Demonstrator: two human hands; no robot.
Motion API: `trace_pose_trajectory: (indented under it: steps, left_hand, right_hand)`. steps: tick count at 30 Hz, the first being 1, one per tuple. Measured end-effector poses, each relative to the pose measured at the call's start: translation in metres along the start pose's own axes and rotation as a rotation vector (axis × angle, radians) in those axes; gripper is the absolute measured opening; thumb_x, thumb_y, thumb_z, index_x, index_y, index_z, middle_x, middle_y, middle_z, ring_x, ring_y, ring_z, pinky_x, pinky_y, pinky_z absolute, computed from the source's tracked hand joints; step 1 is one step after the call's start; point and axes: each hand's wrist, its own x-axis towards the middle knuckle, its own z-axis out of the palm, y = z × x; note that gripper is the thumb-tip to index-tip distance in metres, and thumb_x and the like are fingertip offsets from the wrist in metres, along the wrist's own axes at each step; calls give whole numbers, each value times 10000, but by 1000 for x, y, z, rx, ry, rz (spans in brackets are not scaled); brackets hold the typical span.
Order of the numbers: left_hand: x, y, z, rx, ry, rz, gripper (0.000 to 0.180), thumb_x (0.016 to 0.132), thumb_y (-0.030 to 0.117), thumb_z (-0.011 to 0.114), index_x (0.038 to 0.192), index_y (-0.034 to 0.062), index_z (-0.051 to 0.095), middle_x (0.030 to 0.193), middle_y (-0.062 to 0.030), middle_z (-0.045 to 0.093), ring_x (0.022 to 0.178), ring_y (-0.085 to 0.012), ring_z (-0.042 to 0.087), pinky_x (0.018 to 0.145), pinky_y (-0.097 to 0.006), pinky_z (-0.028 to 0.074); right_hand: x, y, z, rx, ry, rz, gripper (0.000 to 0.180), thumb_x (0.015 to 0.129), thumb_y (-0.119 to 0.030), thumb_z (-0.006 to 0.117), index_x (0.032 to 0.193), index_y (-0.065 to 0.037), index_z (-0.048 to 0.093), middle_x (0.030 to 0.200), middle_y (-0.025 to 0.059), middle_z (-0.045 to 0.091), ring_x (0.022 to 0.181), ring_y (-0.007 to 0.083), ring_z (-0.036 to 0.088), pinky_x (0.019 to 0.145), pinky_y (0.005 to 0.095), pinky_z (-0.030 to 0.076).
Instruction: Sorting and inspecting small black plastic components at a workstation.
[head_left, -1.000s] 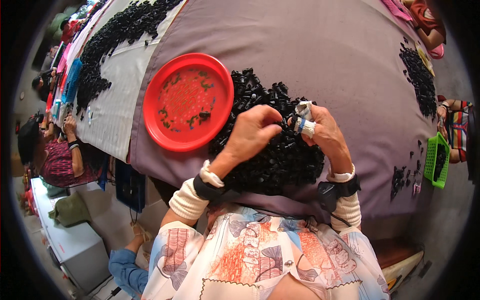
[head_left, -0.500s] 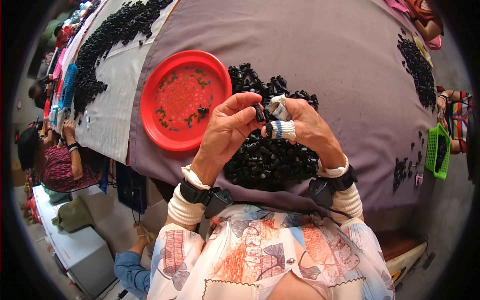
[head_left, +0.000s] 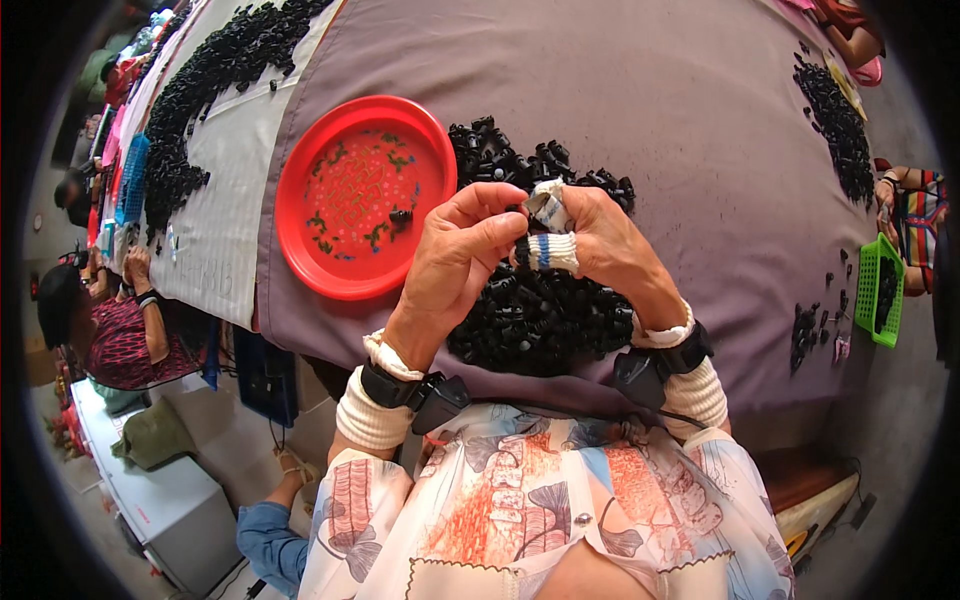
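Observation:
Above a heap of small black plastic parts (head_left: pixel 545 320), my two hands meet at the fingertips. My left hand (head_left: pixel 455 240) pinches a small black plastic part (head_left: pixel 517 212), mostly hidden by the fingers. The right hand (head_left: pixel 610 240) closes on the same part from the other side. Two of its fingers wear covers: a white knit one with blue stripes (head_left: pixel 553 252) and a whitish cloth one (head_left: pixel 547 205). Left of the heap, a round red tray (head_left: pixel 292 235) with a printed pattern holds one black part (head_left: pixel 400 217).
A mauve cloth (head_left: pixel 650 90) covers the table. More black parts (head_left: pixel 200 110) lie on a pale cloth at far left, others (head_left: pixel 835 130) at far right. A green basket (head_left: pixel 877 300) stands at the right edge. People sit along both sides.
The right fingers have moved slightly left onto the part between the hands, which now shows less. The left hand stays nearly where it was.

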Motion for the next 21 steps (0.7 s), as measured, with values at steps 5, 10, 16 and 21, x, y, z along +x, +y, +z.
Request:
trace_pose_trajectory:
  steps: [5,10,16,21]
  left_hand:
    - [1,-2,4,-84,86,-7,239,826,4,556,1065,-1,551,943,-83,608,811,-129,579,730,-250,476]
    - [1,-4,2,-165,30,-3,234,852,21,529,1084,-8,541,997,-120,604,874,-171,596,773,-282,491]
    - [0,-6,1,-209,7,5,241,867,52,524,1099,-13,533,996,-124,605,886,-177,600,776,-288,496]
    - [-1,-6,0,-187,13,-6,247,868,51,525,1106,-13,532,969,-96,604,877,-149,590,773,-275,492]
  right_hand:
    - [-2,-5,0,86,71,39,291,694,-220,715,831,0,581,643,30,529,584,99,478,527,270,402]
    - [-2,-3,1,40,109,18,307,700,-236,711,843,6,586,652,42,535,579,104,486,518,262,403]
    - [-1,-3,1,5,108,-5,333,697,-269,706,836,7,583,653,63,543,576,129,495,530,272,410]
    - [0,1,-1,-22,101,-35,337,689,-283,707,809,2,574,646,72,542,575,142,497,537,289,413]
